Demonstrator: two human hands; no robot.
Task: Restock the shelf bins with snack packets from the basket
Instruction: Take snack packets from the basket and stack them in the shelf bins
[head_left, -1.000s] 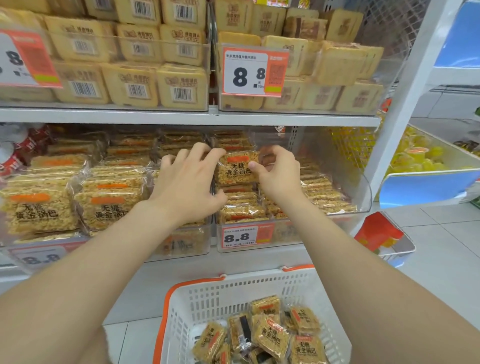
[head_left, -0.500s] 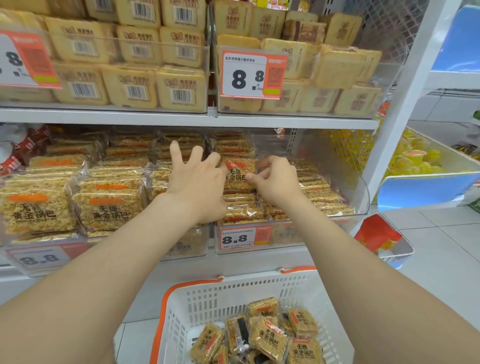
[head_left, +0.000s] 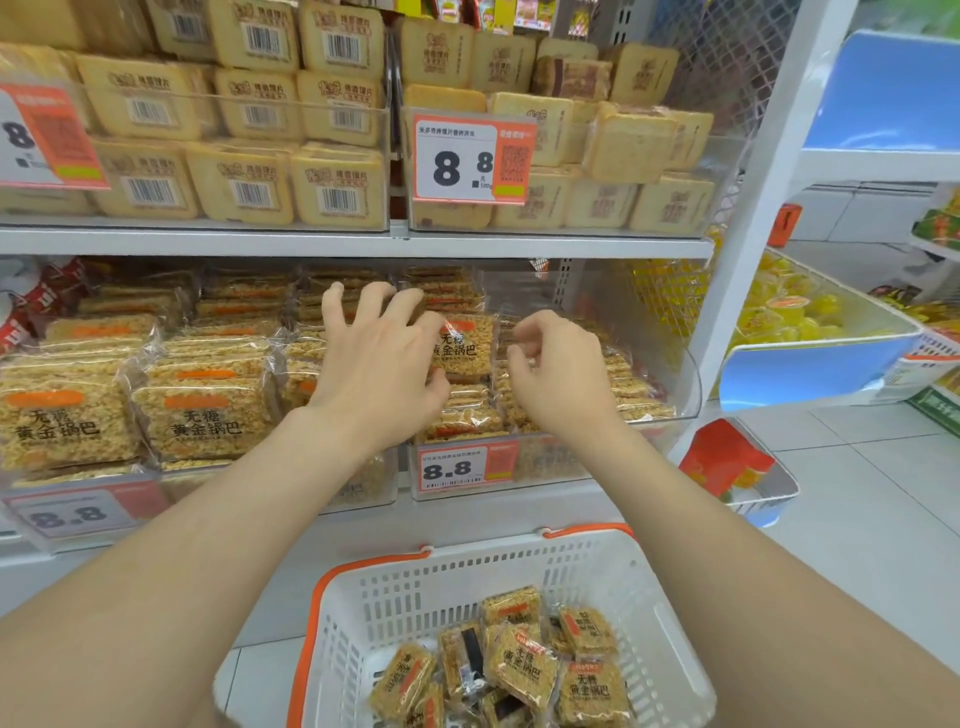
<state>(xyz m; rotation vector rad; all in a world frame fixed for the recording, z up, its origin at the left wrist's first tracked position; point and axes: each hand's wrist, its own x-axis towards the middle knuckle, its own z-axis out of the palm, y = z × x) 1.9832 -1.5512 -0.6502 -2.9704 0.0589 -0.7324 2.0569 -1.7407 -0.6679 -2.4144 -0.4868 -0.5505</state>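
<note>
Reaching into the right-hand clear bin (head_left: 685, 384), my left hand (head_left: 379, 364) lies spread, straight fingers against the left edge of an upright snack packet (head_left: 465, 345), thumb near its lower corner. My right hand (head_left: 563, 376) sits just beside the packet's right edge, fingers loosely curled; I cannot tell whether it pinches the wrapper or holds nothing. The packet stands face-out on stacked packets, between both hands. To its right the stacks sit lower, leaving open room up to the white shelf board (head_left: 311, 241) overhead. The bin's glossy front wall curves round toward a white post (head_left: 753, 208). A price tag (head_left: 452, 467) is fixed to the bin's front. Below, the white perforated basket (head_left: 467, 577) with an orange rim holds loose packets (head_left: 524, 660), crinkly clear wrap over grainy golden squares. Pale floor tiles (head_left: 857, 493) spread to the right.
</note>
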